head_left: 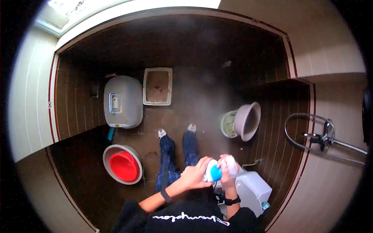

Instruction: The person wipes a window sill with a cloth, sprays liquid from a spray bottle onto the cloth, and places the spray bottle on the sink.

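One white-and-blue container (212, 171) before me, clamped in the left hand (195, 174); right hand (227, 178) gripping a blurred pale piece (232, 166) beside it. Handling both seems the step; next likely calls for steadiness.

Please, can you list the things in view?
lidded box: 1, grey, left
tray: 1, pale-rimmed, beside box
toilet: 1, white, lower right
small objects: 2, teal, by box, toilet
outer basin: 1, greyish, lower left
inner basin: 1, red, inside it
tilted basin: 1, pinkish, right
container: 1, greenish, beside it
shower fitting: 1, silver, far right
held item: 1, white-and-blue, lower centre
shoes: 2, white, centre
left hand, right hand: 2, bare, on item
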`<state>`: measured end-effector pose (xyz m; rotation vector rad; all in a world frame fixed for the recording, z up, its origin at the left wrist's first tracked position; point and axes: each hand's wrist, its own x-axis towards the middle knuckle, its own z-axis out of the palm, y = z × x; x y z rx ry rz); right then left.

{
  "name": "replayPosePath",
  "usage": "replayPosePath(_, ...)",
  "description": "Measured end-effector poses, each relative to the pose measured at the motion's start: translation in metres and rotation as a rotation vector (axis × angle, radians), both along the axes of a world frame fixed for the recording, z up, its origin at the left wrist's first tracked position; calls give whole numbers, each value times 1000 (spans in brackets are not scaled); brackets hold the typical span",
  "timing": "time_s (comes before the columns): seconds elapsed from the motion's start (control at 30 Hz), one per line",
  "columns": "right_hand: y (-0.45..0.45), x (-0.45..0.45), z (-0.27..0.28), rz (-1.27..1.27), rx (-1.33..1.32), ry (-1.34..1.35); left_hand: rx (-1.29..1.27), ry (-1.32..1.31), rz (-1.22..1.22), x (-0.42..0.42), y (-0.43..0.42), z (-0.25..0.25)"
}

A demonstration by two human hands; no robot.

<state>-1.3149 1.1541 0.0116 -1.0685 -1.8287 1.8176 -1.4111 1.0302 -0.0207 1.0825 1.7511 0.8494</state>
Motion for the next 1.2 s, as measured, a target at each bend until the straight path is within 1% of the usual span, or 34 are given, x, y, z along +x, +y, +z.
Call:
replayPosePath(0.03, -1, 1, 2, -63, -18, -21, -14, 8, -44, -1, 2, 0)
replayPosePath(0.07, 1, -3, 7, -126, -34, -40, -11, -53, -107, -2, 4, -5)
replayPosePath(0.1, 1, 0, 3, -195, -131, -56, -52, -86, -180, -2, 8, -9)
replayPosePath(0.13, 3, 2, -3, -240, -105, -62, -93, -117, -255, -1, 12, -12)
replayPosePath(0.2, 12, 11, -10, -185, -109, -117, -110, -139, -315, 5, 22, -19)
replayPosePath(0.23, 14, 22, -19, -180, -149, -122, -100, -179, -381, 10, 28, -25)
replayPosePath(0.27, 18, 30, -24, -185, -124, -113, -92, -222, -451, 16, 32, -29)
replayPosePath(0.3, 20, 43, -32, -246, -129, -135, -113, -223, -466, 24, 38, -31)
replayPosePath(0.33, 23, 55, -40, -307, -135, -154, -79, -239, -469, 29, 44, -35)
replayPosePath(0.37, 26, 64, -45, -405, -186, -151, -92, -288, -503, 32, 51, -40)
replayPosePath(0.4, 29, 63, -37, -549, -265, -201, -104, -339, -532, 36, 60, -44)
replayPosePath(0.47, 35, 76, -38, -567, -282, -170, -164, -397, -623, 42, 73, -45)
replayPosePath(0.5, 35, 77, -36, -642, -325, -190, -221, -405, -679, 46, 77, -47)
replayPosePath(0.53, 36, 83, -38, -651, -327, -188, -281, -414, -731, 51, 78, -48)
replayPosePath(0.57, 37, 90, -45, -647, -404, -178, -287, -412, -739, 57, 75, -52)
replayPosePath(0.63, 36, 99, -38, -630, -532, -111, -242, -574, -745, 61, 71, -55)
replayPosePath(0.67, 33, 106, -42, -637, -535, -99, -247, -564, -754, 63, 69, -57)
replayPosePath(0.73, 25, 123, -52, -612, -658, -31, -268, -680, -778, 65, 64, -52)
replayPosePath(0.8, 12, 126, -57, -626, -642, -36, -285, -635, -809, 66, 58, -50)
replayPosePath(0.87, -4, 121, -55, -768, -476, -218, -269, -480, -857, 66, 49, -50)
replayPosePath(0.9, -13, 119, -56, -806, -465, -168, -257, -452, -847, 64, 43, -50)
replayPosePath(0.93, -20, 118, -55, -801, -461, -162, -233, -368, -818, 64, 34, -49)
replayPosePath(1.0, -31, 113, -51, -660, -487, -141, -257, -212, -778, 62, 16, -41)
replayPosePath(1.03, -39, 108, -44, -589, -404, -76, -247, -157, -747, 60, 6, -32)
replayPosePath(1.1, -57, 102, -36, -566, -393, 2, -211, -43, -672, 59, -17, -24)
replayPosePath(1.13, -66, 98, -31, -556, -367, 31, -202, -26, -617, 59, -30, -17)
replayPosePath(1.17, -73, 101, -32, -467, -371, 73, -160, 11, -577, 59, -43, -17)
replayPosePath(1.2, -80, 98, -25, -458, -369, 73, -116, 48, -539, 58, -54, -12)
